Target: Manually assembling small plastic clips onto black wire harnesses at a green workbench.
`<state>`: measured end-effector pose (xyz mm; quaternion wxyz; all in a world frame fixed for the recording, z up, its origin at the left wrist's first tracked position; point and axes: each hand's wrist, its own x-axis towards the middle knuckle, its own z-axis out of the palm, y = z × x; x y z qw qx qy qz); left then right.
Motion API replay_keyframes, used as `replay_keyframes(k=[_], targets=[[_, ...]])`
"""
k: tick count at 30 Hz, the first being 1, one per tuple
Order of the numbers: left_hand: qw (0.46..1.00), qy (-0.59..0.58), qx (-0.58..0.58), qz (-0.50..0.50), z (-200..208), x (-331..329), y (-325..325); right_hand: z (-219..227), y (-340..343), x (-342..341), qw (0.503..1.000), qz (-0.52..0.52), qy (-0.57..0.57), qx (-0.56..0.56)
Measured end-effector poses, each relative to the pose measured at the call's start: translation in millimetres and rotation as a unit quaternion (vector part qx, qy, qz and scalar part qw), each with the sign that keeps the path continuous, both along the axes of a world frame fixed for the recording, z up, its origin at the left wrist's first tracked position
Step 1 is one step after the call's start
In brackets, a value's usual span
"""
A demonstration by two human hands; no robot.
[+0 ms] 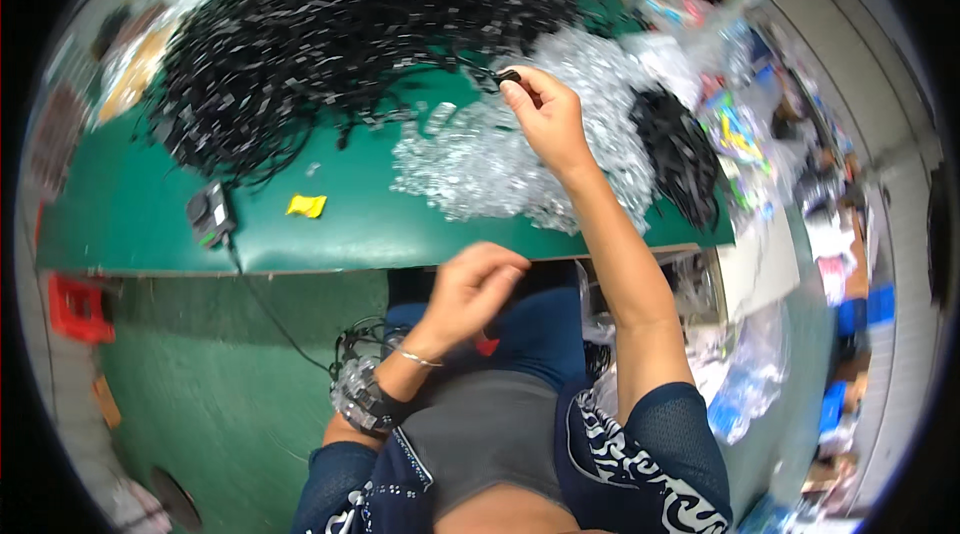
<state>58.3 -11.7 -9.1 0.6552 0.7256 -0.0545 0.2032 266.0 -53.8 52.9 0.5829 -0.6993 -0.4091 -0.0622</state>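
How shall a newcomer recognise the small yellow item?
On the green tabletop, find the heap of shiny clear pieces. Left of it, right of the boxy black device, lies the small yellow item: its bright colour differs from its black and clear neighbours.

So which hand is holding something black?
The right hand, pinching a black piece over the table; the left hand, lower in view, shows nothing in it.

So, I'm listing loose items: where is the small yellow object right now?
In the head view, the small yellow object lies on the left part of the green tabletop, just right of the black boxy device.
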Motion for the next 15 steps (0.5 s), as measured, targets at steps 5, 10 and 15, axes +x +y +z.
replay_keyframes(k=[5, 10, 15], targets=[[0.92, -0.216, 0.206, 0.255, 46.4, 1.6, 12.3, 35.5, -94.8, -87.8, 0.991, 0.079, 0.111, -0.006], [0.9, -0.159, 0.389, 0.114, 80.2, -5.3, -17.4, 22.2, -135.8, -128.4, 0.978, 0.178, 0.08, -0.073], [0.96, -0.105, 0.261, 0.006, 78.2, -12.1, -27.5, 21.0, -165.3, -104.0, 0.963, 0.225, 0.054, -0.139]])
